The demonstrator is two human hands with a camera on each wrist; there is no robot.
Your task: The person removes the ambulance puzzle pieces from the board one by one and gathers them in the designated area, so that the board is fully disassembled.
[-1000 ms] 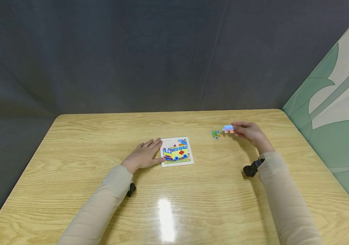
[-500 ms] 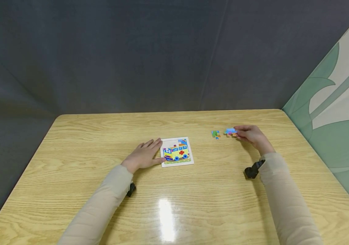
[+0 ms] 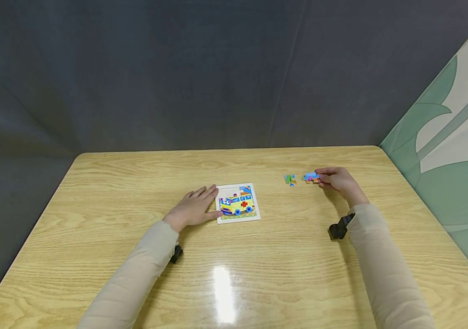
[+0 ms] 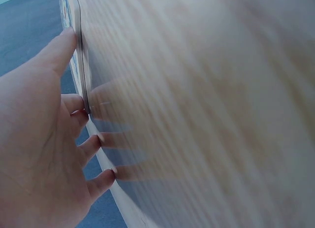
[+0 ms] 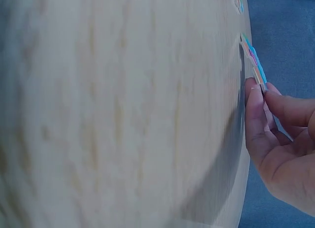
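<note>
A white-framed jigsaw puzzle (image 3: 244, 204) with a yellow ambulance picture lies on the table; its upper left part shows bare white board. My left hand (image 3: 194, 208) rests at its left edge, fingers straight, with the thumb and a fingertip on the frame. Farther right, my right hand (image 3: 338, 183) pinches a blue, pink and orange puzzle piece (image 3: 310, 177) by its right end. In the right wrist view that piece (image 5: 254, 60) tilts, with its far end close to the tabletop. Whether it is one piece or joined pieces, I cannot tell.
A green, orange and blue puzzle piece or small cluster (image 3: 290, 179) lies just left of the held piece. The wooden table (image 3: 258, 265) ends at a dark curtain (image 3: 217, 77) behind. A leaf-patterned panel (image 3: 455, 151) stands along the right side.
My right hand has shifted slightly right and lowered the pinched piece toward the table, tipping it flatter. The left hand and the framed puzzle have stayed in place.
</note>
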